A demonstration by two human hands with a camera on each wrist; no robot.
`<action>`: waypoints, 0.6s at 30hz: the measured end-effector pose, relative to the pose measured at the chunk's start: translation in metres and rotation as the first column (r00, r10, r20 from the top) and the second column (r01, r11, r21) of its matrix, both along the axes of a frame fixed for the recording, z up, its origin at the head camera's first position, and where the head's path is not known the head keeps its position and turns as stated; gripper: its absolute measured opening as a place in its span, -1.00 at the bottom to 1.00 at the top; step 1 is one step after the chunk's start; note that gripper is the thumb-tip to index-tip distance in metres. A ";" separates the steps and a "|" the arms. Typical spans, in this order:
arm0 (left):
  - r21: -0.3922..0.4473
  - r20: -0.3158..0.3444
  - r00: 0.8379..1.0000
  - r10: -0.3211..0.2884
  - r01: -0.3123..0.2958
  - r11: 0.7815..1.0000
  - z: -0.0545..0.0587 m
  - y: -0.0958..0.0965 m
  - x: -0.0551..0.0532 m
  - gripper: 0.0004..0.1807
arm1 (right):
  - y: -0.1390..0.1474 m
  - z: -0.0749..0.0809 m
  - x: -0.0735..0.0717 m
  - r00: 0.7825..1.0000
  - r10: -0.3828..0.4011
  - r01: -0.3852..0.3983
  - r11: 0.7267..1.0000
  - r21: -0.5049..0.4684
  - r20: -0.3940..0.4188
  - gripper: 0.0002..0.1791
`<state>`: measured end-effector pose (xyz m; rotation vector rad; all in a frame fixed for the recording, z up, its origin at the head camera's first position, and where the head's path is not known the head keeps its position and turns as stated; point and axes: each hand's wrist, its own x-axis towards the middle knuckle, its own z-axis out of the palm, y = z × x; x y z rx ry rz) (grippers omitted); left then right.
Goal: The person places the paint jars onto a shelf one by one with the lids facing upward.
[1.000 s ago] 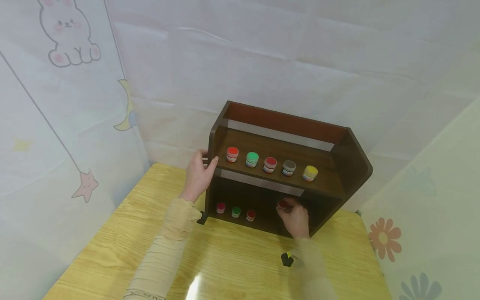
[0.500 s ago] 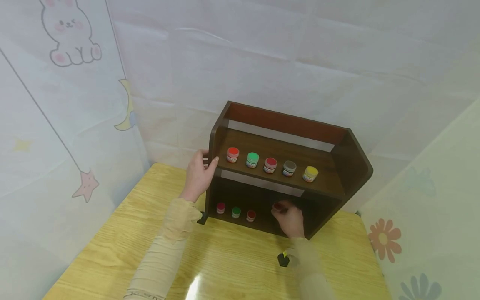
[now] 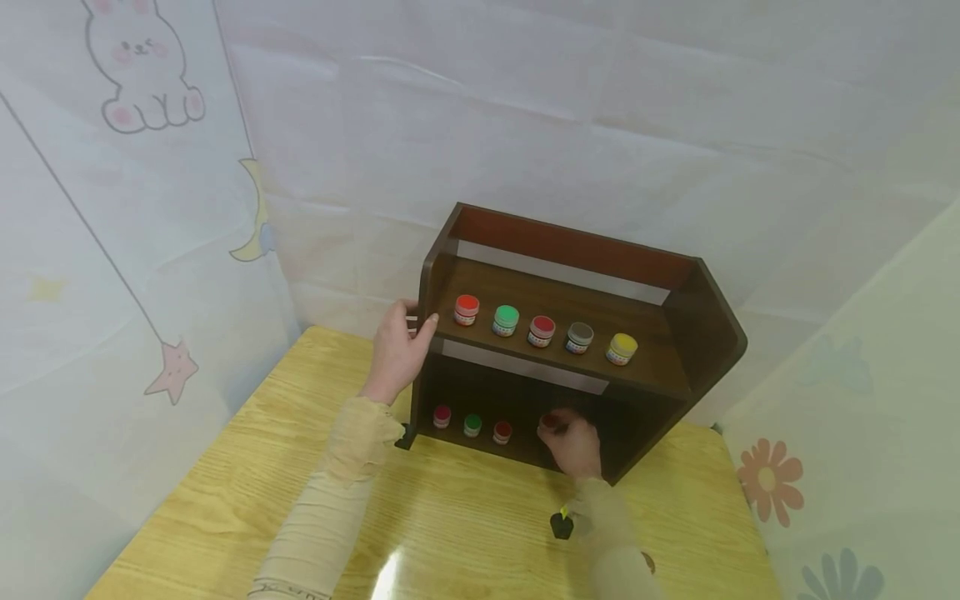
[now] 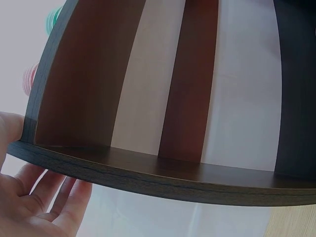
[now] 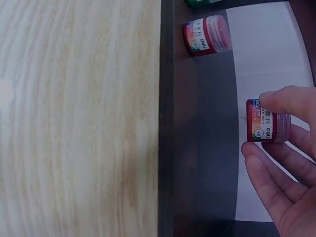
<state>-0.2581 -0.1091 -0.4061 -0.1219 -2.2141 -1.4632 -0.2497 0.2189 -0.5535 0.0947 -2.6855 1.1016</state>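
Note:
A dark brown two-tier shelf [image 3: 708, 333] stands on the table. My left hand [image 3: 400, 354] grips its left side panel, the thumb at the front edge and the fingers on the outer side. Inside the lower tier, my right hand [image 3: 576, 448] pinches a dark red paint jar [image 5: 261, 121] between thumb and fingers. In the right wrist view the jar lies sideways, its lid toward the palm. Left of that hand sit three jars: a crimson paint jar [image 3: 442, 416], a green paint jar [image 3: 472, 425] and a dark red one [image 3: 502, 432].
Along the upper tier runs a row of several paint jars, from an orange-red jar [image 3: 467, 309] to a yellow jar [image 3: 622, 349]. The wood-grain table [image 3: 465, 517] extends in front. Printed white cloth [image 3: 525, 125] hangs behind and at both sides.
My right hand has moved left along the lower tier with the paint jar, toward the three standing there. The left hand keeps its grip on the side panel.

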 end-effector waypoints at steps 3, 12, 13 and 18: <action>0.002 0.000 1.000 -0.001 0.001 1.000 0.000 0.000 0.000 -0.58 | -0.001 -0.004 0.000 1.000 -0.014 0.014 1.000 0.002 0.025 -0.76; -0.004 0.007 1.000 0.003 -0.003 1.000 0.000 0.001 0.000 -0.57 | -0.007 -0.009 0.008 0.999 -0.005 0.005 1.000 0.013 0.049 -0.71; -0.004 0.006 1.000 0.003 -0.003 1.000 0.000 0.001 0.000 -0.57 | -0.007 -0.011 0.008 0.999 -0.002 0.002 1.000 0.011 0.048 -0.71; -0.001 0.003 1.000 0.001 -0.001 1.000 -0.001 0.000 0.000 -0.58 | -0.009 -0.019 0.007 1.000 0.007 -0.007 1.000 -0.001 0.025 -0.68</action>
